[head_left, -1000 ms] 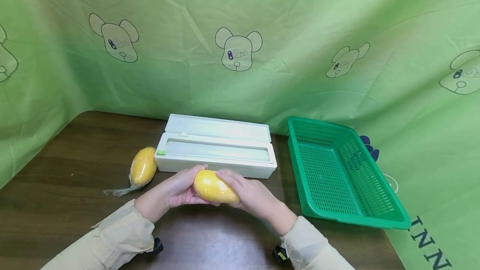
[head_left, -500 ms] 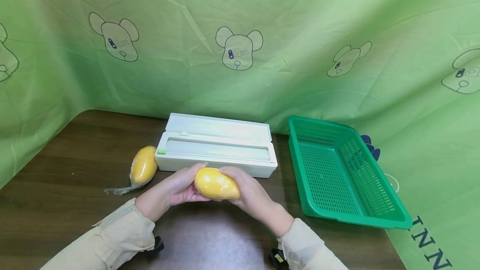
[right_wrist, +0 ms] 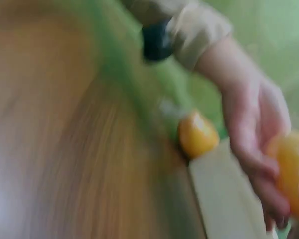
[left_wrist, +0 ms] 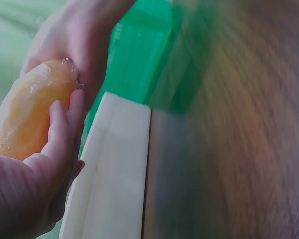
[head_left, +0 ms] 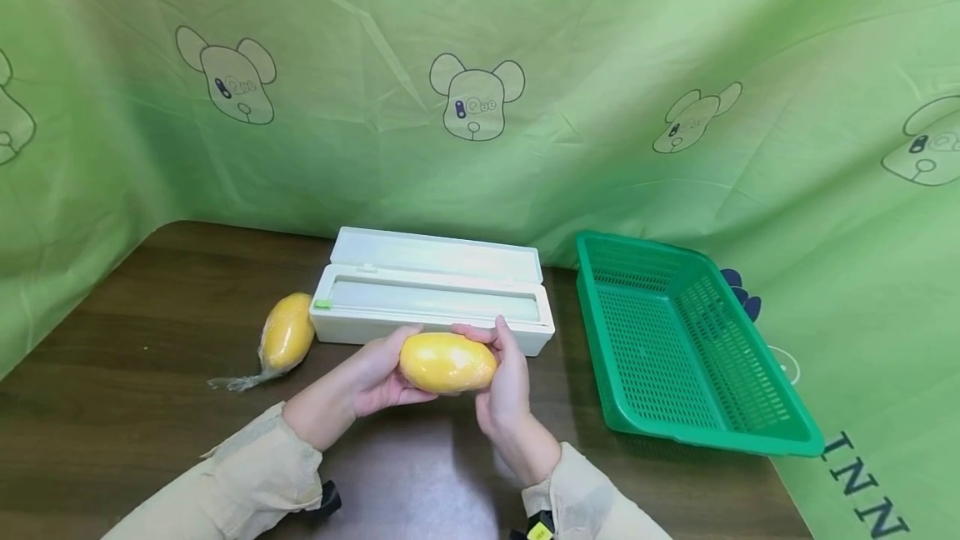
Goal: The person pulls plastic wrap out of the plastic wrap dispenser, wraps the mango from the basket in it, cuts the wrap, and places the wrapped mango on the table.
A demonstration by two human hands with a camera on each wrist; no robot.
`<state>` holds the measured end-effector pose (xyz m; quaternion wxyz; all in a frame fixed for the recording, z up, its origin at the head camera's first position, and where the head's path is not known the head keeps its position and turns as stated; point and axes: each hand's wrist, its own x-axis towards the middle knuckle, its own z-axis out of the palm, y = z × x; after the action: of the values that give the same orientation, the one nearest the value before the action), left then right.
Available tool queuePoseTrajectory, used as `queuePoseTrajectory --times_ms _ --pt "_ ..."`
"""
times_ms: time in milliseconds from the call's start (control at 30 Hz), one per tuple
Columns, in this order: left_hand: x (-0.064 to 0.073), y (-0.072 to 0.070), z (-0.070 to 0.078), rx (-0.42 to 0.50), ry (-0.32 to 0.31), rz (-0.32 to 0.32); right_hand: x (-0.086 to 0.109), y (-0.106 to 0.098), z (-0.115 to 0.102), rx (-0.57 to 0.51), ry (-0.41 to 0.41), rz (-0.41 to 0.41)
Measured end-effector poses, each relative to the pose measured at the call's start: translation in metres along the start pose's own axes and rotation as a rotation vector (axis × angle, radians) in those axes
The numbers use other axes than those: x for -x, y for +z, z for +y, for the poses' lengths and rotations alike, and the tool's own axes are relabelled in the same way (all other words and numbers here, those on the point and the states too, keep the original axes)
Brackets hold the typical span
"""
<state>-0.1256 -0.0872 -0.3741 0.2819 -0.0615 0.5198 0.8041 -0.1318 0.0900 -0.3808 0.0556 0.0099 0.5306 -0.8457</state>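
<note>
A yellow mango (head_left: pixel 447 363) wrapped in clear plastic film is held between both hands, above the table in front of the white box. My left hand (head_left: pixel 384 380) grips its left end, thumb on top and fingers underneath. Around the right end are the fingers of my right hand (head_left: pixel 510 386). In the left wrist view, the film on the mango (left_wrist: pixel 35 112) looks shiny and bunched near the right hand. The right wrist view is blurred and shows the left hand (right_wrist: pixel 251 124) against the mango (right_wrist: pixel 293 172).
Behind the hands stands a white cling film box (head_left: pixel 337 330), lid up, with a film roll (head_left: pixel 435 301) inside. Another wrapped mango (head_left: pixel 287 332), its film end twisted, lies left of it on the brown table (head_left: pixel 135 407). A green basket (head_left: pixel 609 390) stands at right.
The mango has shifted slightly right and now lies more level. My right hand has turned from over its right end to beside it, with fingers pointing up. The left hand keeps its grip.
</note>
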Motion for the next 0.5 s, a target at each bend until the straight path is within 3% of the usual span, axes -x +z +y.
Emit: queuePoseTrajectory --times_ms 67,167,267,500 --pt "0.001 0.004 -0.002 0.001 0.005 0.01 0.001 0.006 -0.001 -0.083 0.029 0.104" --pt "0.002 0.007 -0.004 0.0 0.012 0.035 0.0 0.01 -0.001 -0.179 0.046 0.177" --pt "0.002 0.007 -0.007 -0.004 0.012 0.032 0.001 0.01 0.0 -0.244 0.075 0.178" --pt "0.002 0.002 -0.012 -0.033 0.001 -0.041 0.003 0.004 0.001 -0.341 0.141 0.082"
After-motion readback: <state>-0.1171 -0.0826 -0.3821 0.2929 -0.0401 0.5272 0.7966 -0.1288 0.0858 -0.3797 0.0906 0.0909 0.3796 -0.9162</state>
